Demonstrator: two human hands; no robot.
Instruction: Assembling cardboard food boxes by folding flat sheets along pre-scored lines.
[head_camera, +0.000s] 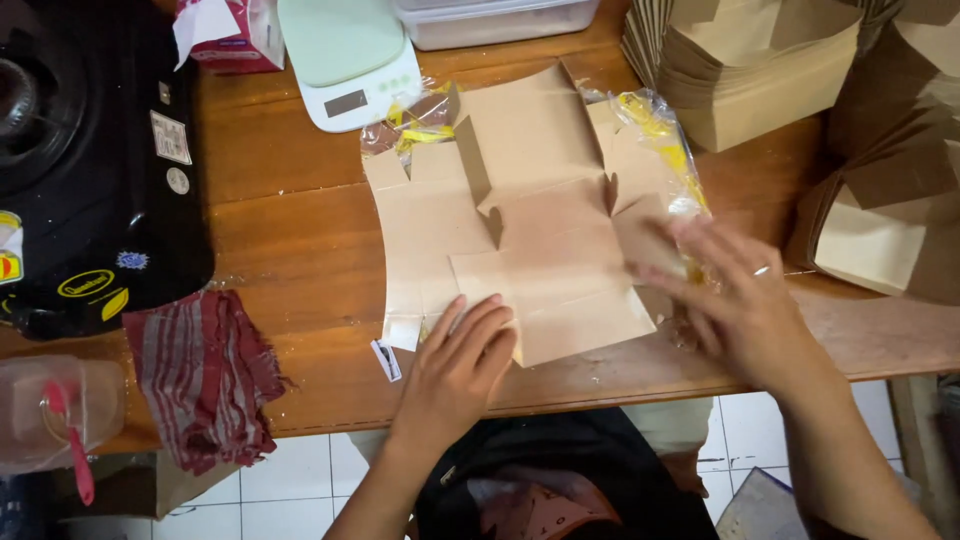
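Observation:
A flat, unfolded brown cardboard box blank (520, 210) lies on the wooden table (290, 250), some flaps raised. My left hand (462, 365) presses flat on its near edge, fingers together and extended. My right hand (730, 295), blurred by motion, rests on the blank's right flap, fingers spread over it; a ring shows on one finger. Clear plastic wrap with yellow print (660, 140) lies under the blank's right and far sides.
Stacks of folded brown boxes (760, 70) fill the far right. A white kitchen scale (345, 60), a clear plastic container (490, 20) and a red packet (230, 35) sit at the back. A black appliance (90, 160) and a striped red cloth (205, 370) are left.

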